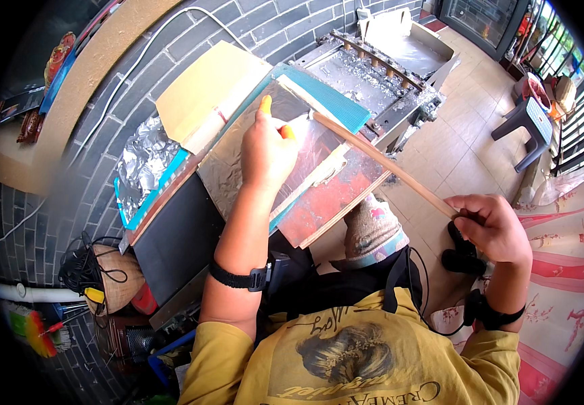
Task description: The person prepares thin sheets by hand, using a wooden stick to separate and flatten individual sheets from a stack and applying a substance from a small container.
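Observation:
My right hand [494, 228] grips one end of a long, thin wooden stick [383, 161]. The stick's far tip rests at a lifted, shiny part of a silver foil sheet [241, 157]. Above this foil is my left hand [269, 152], fingers partly curled, with two fingertips orange-yellow. Whether it pinches the foil is hidden. Beneath the foil are pale paper layers [324, 174] and a teal corrugated sheet [340, 104], on a worn red board [317, 212]. A cream sheet of paper or card [211, 91] lies to the left of the foil.
Crumpled foil [147, 152] fills a blue-edged tray at left. Beyond the board stands a metal machine [357, 76] strewn with foil scraps. A grey plastic stool [527, 129] is at right. Black cables [82, 263] hang at lower left, and a brick wall [170, 45] runs behind.

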A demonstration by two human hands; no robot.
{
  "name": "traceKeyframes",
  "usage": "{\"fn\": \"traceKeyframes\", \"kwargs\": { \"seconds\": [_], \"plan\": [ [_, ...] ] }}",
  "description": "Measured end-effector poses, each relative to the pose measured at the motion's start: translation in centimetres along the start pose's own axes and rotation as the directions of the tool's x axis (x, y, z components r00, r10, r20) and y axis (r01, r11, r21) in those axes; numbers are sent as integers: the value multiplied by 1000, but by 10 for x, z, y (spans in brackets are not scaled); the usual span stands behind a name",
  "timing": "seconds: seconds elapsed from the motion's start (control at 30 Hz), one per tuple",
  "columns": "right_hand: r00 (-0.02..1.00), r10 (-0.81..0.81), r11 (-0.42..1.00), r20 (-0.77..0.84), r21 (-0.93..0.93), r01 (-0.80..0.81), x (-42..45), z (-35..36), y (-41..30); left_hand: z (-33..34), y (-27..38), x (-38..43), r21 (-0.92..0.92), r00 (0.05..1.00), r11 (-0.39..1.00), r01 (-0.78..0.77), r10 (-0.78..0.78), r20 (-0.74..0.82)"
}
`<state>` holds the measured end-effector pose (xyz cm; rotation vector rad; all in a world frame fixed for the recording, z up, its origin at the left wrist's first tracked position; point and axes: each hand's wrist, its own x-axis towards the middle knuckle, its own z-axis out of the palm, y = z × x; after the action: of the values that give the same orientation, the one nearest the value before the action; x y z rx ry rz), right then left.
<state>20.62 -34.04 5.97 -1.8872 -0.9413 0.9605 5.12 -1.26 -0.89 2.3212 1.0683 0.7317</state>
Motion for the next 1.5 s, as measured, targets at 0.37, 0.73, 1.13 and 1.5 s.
{"fn": "traceKeyframes", "kwargs": {
  "seconds": [0.37,0.73,1.13,1.5],
  "plan": [
    [1000,16,999,9,35,-16,1,0,3,-15,-3,-2,-83,994,997,3,-13,-113],
    [997,-80,996,-5,-38,80,-10,-2,6,-37,-43,5,-279,976,960,19,-79,-205],
    [997,-80,995,-3,59,80,-2,5,12,-192,-197,44,-317,820,924,213,-346,-457],
    [979,6,999,205,-35,1,-2,1,-14,-182,-175,48,286,871,914,287,-125,-476]
  ]
}}
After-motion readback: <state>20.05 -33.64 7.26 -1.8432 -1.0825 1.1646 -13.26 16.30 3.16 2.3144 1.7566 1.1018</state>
